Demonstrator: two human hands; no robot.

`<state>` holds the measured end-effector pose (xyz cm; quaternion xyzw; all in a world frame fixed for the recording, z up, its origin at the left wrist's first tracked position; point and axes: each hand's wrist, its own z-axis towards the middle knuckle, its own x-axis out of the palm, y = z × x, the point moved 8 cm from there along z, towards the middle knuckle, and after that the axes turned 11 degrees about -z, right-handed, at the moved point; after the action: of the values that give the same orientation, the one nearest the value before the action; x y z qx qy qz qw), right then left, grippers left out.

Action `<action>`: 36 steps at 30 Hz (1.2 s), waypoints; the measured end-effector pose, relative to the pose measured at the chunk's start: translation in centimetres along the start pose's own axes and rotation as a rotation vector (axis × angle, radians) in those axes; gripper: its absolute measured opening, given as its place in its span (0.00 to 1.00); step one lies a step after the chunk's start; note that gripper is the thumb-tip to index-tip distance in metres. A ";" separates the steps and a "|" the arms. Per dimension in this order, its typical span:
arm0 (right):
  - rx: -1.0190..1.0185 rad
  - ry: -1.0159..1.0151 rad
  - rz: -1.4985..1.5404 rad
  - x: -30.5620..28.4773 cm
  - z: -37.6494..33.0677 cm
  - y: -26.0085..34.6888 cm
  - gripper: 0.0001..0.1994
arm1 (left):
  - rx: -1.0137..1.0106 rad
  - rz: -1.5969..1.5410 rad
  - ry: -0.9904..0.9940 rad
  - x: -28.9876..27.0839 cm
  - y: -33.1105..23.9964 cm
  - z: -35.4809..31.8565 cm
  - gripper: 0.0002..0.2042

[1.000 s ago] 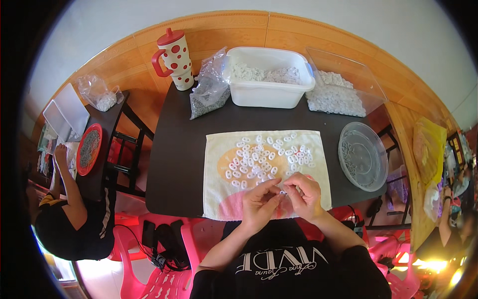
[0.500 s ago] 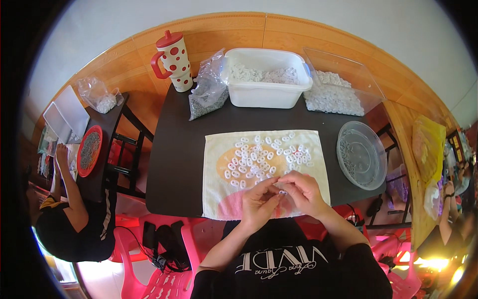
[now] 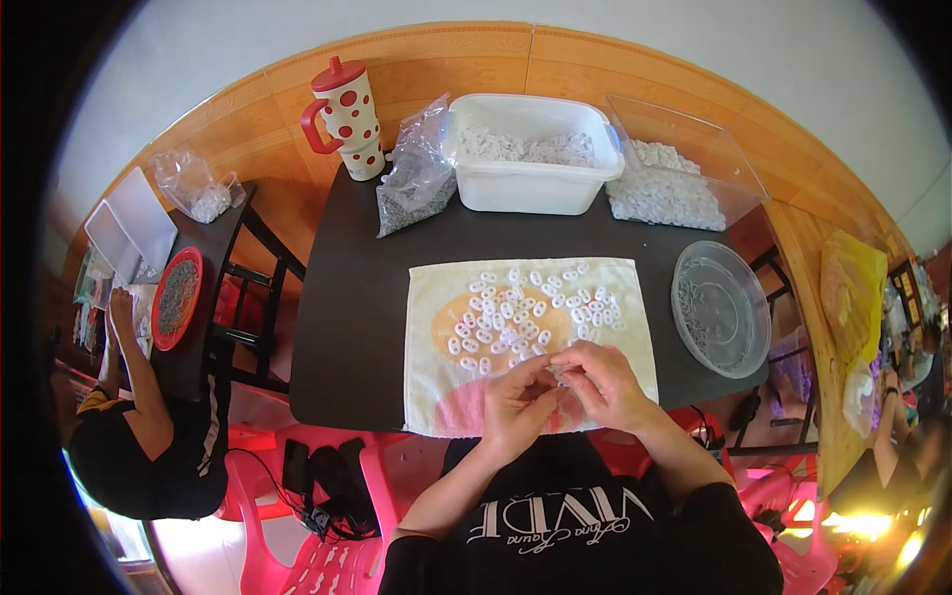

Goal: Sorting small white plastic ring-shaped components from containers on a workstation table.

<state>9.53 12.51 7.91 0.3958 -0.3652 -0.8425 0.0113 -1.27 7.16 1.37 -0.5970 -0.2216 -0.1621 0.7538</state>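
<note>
Head view: white pieces [image 3: 507, 310] dot towel [image 3: 426, 327] on table [image 3: 347, 297] near wall [image 3: 436, 63].

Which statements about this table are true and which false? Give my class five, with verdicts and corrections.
1. Small white pieces lie on the towel. True.
2. The spotted tumbler stands right of the white tub. False: it stands left.
3. The left hand and right hand are close together. True.
4. The round container is brim-full. False: grey pieces cover only part of its base.
5. The plastic bag stands between tumbler and tub. True.
</note>
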 end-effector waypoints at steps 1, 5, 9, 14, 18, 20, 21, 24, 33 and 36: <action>-0.001 0.002 0.001 0.1 0.1 0.1 0.13 | -0.005 0.003 -0.002 0.0 0.1 -0.1 0.23; -0.048 -0.047 0.004 0.1 -0.1 0.4 0.11 | -0.036 -0.012 -0.048 -0.2 0.1 -0.1 0.23; 0.248 -0.025 0.209 0.0 -0.9 -2.1 0.10 | -0.073 -0.109 -0.077 -0.4 0.5 0.0 0.23; 0.163 -0.123 0.258 -1.3 -0.4 -1.0 0.11 | -0.027 -0.065 -0.005 -0.1 0.5 0.0 0.23; 0.121 -0.077 0.151 -1.3 -0.2 -0.7 0.11 | -0.001 -0.067 -0.020 -0.2 0.2 0.0 0.22; 0.125 -0.130 0.090 -3.1 -0.1 -2.1 0.10 | 0.011 -0.090 -0.195 -1.7 0.5 -0.2 0.16; 0.130 -0.180 0.027 -4.1 -0.3 -2.7 0.09 | 0.007 -0.089 -0.194 -1.8 0.7 -0.2 0.16; 0.101 -0.062 -0.130 -3.0 -1.1 -2.7 0.08 | 0.113 -0.143 -0.219 -2.2 0.0 0.1 0.12; 0.050 0.041 -0.435 -0.9 -2.2 -1.6 0.08 | 0.065 -0.138 -0.203 -1.7 0.1 0.2 0.09; 0.071 -0.022 -0.218 -1.7 -2.9 -2.3 0.07 | 0.054 -0.120 -0.192 -1.7 0.2 0.2 0.09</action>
<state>13.28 12.93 6.41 0.4238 -0.3499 -0.8296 -0.0985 -2.61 7.34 0.35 -0.5750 -0.3322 -0.1430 0.7339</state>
